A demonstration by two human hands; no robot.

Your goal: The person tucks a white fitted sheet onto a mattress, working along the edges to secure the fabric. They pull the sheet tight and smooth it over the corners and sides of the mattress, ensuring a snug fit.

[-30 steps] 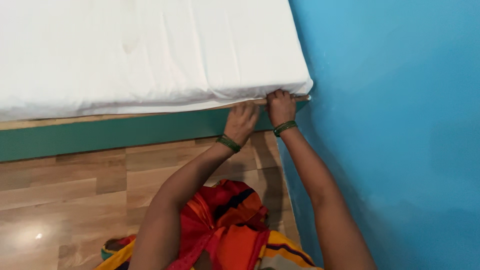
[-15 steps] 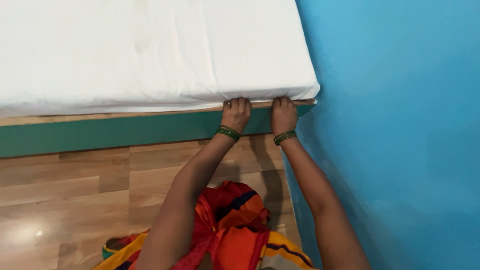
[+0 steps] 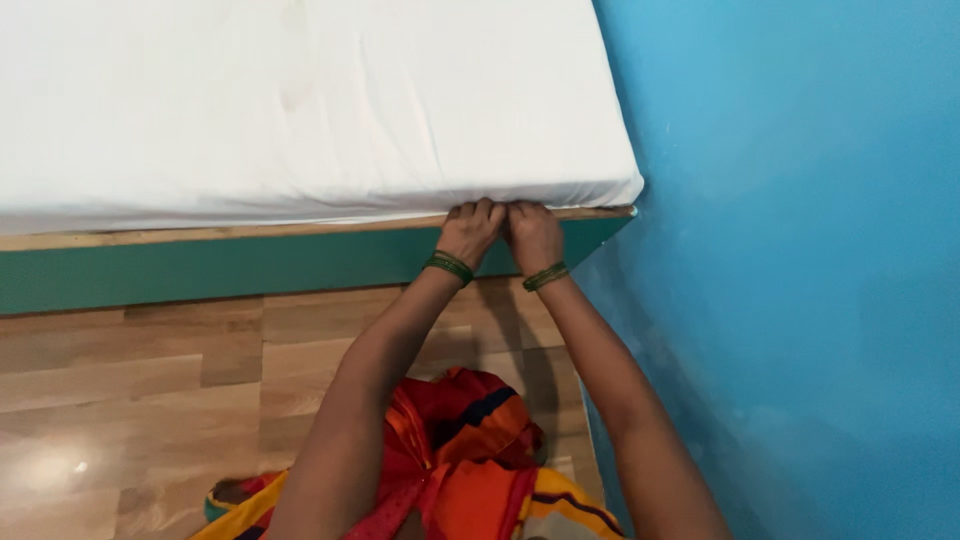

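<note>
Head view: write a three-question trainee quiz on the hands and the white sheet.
1. True or false: both hands are at the lower edge of the white fabric sheet, near the bed's corner.
2. What stands right of the bed? A. blue painted wall B. wooden door C. window
3. What is worn on each wrist?

Key
1. True: left hand and right hand side by side, fingers curled at the edge.
2. A, blue painted wall.
3. Green bangles.

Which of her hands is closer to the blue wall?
The right hand. It presses at the white sheet's lower edge on the side toward the blue wall; the left hand sits just beside it, farther from the wall.
</note>
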